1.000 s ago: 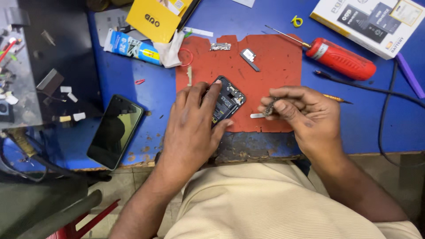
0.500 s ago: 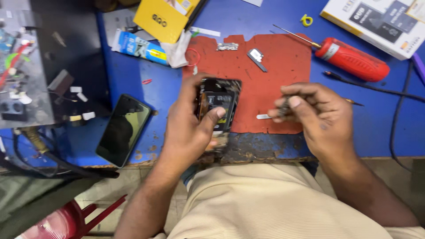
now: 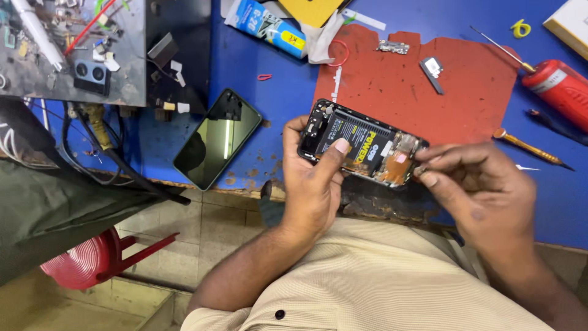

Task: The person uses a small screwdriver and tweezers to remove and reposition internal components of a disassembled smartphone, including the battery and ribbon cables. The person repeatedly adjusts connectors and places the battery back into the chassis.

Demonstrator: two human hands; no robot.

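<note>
Blue workbench (image 3: 275, 92), red mat (image 3: 429, 92), dark phone screen (image 3: 217, 139), red-handled screwdriver (image 3: 554, 83)

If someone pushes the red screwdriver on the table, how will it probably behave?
The red screwdriver has a rounded handle, so it would probably roll across the blue table. It looks stiff. Its thin metal shaft likely swings round as it moves.

I am sitting at a phone repair bench in a small workshop: the blue worktop (image 3: 275, 98) is chipped and rusty along its near edge, and a red work mat (image 3: 416, 92) in the upper middle of the frame carries loose phone parts. A red-handled screwdriver (image 3: 554, 83) lies at the upper right, a glue tube (image 3: 266, 24) at the top centre, and a detached phone screen (image 3: 217, 138) left of centre. A dark tray (image 3: 67, 52) of small components and cables fills the upper left, and a red plastic stool (image 3: 92, 263) stands on the tiled floor at the lower left.
</note>
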